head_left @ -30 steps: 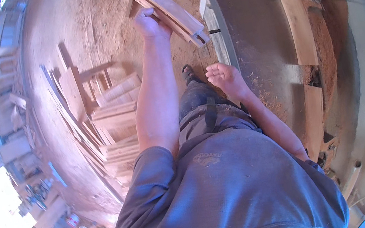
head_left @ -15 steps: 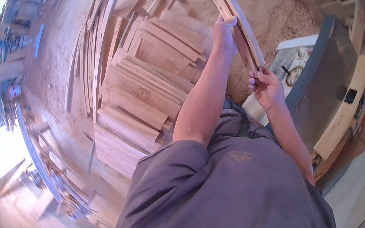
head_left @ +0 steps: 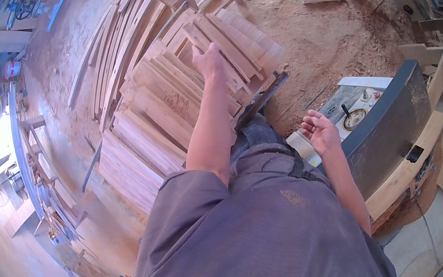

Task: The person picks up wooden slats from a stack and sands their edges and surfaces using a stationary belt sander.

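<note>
Boards of pale wood (head_left: 158, 116) lie stacked ahead and to your left; your left hand (head_left: 210, 63) is at one narrow piece (head_left: 194, 34) on top, though how far its fingers close on it cannot be told. Your right hand (head_left: 322, 133), fingers loosely curled and empty, hangs near a control panel (head_left: 355, 102) bearing a dark lever (head_left: 345, 110)

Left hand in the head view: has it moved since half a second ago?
Yes. Judged against the stacked wooden boards, the left hand has moved leftward in the view, from beside the stack's right edge to over the boards.
</note>
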